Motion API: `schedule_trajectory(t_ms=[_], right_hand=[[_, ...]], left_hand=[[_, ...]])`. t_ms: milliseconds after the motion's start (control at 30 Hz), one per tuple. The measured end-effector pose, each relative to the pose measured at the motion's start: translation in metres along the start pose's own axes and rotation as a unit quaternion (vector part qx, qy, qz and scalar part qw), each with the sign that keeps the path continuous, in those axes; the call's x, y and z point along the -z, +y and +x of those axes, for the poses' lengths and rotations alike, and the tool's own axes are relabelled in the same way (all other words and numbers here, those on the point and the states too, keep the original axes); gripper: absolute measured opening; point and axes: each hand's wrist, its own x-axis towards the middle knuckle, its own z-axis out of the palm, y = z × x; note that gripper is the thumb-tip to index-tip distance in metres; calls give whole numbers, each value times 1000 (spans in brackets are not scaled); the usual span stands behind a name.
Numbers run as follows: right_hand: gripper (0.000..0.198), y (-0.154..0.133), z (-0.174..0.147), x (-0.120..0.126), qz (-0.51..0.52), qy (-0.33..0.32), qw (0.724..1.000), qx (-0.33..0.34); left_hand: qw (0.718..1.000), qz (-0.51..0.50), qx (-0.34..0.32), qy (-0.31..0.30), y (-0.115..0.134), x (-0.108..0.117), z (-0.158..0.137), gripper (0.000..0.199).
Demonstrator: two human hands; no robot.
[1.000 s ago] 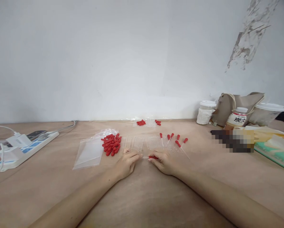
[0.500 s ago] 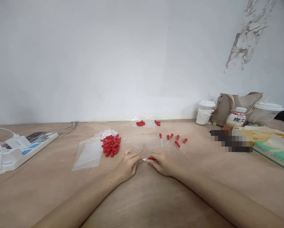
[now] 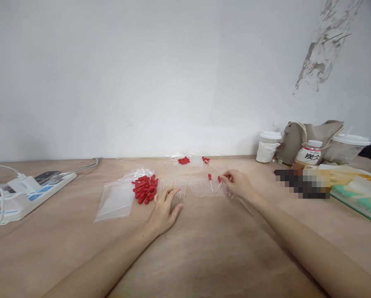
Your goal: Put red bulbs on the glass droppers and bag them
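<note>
Pinching a red-bulbed dropper, the right hand hung just above the right end of the clear dropper tubes. Its fingers were closed around the rubber end; the stem, faint against the brown tabletop, seemed to slant up and left, though its tip could not be made out. Two other droppers lay just left of those fingertips. The left hand rested with fingers loosely spread and nothing in them, beside the pile of red bulbs.

Handling, judged: a light grip at the bulb's neck suited the piece, since squeezing wasted effort and sideways load could snap the stem. Level carriage, clear of neighbouring tubes, mattered most. The left fingers needed to stay light, as loose tubes could roll.
</note>
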Motion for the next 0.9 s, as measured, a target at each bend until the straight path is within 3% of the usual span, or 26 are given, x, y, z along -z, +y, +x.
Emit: schedule_trajectory(t_ms=[67,100,233,367,533,733,900], right_hand=[[15,22,12,12,-6,17,998,-64],[13,31,15,18,-1,10,998,-60],[9,60,16,29,-19,-8,999,30],[11,78,10,23,-39,-41,991,118],[20,89,11,11,-75,-93,980,162],[33,93,13,5,-53,-137,981,124],[21,82,14,9,-39,-82,993,71]], left_hand=[[1000,-2,1,-6,-1,-1,0,41],[1000,-4,0,-8,-1,-1,1,40],[1000,-6,-1,-18,-1,-1,1,38],[1000,-6,-5,-21,0,0,1,33],[1000,-2,-9,-29,1,0,1,28],[999,1,-12,-35,0,-1,1,27],[999,2,-15,-34,0,-1,1,26]])
